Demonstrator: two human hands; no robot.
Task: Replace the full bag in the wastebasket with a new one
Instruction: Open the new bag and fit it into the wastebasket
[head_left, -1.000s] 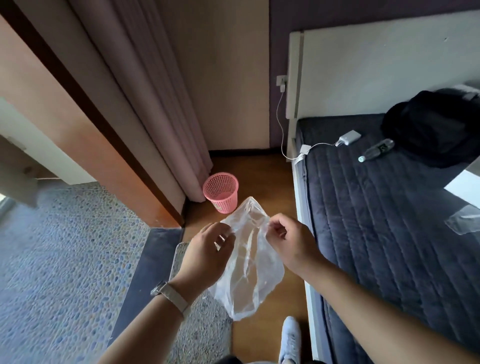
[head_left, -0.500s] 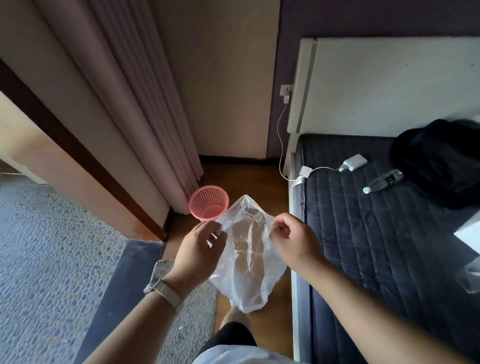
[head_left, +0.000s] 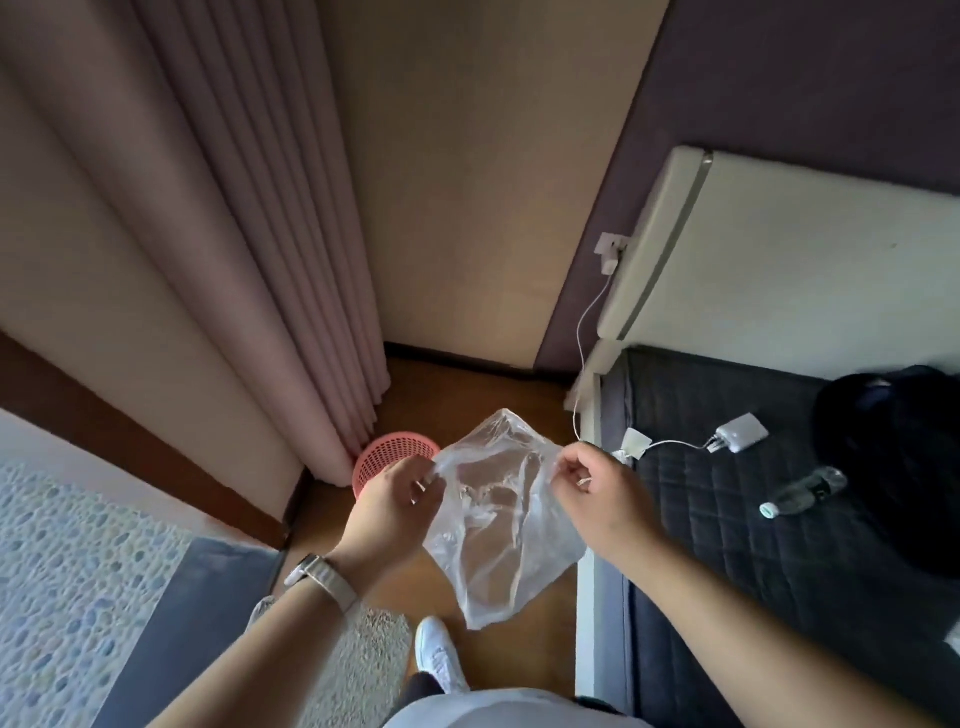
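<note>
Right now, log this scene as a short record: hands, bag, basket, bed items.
left hand: pinches the bag's left edge
right hand: pinches the bag's right edge
bag: clear, empty, held in the air between both hands
basket: pink mesh, on the floor by the curtain, partly hidden behind the left hand
bed: right of the hands; a bottle and a charger lie on it
task step: bag not yet in basket

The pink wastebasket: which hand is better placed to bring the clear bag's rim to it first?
Probably left. The left hand pinches the clear bag on the side of the pink wastebasket; the right hand pinches its other edge, nearer the bed.
</note>
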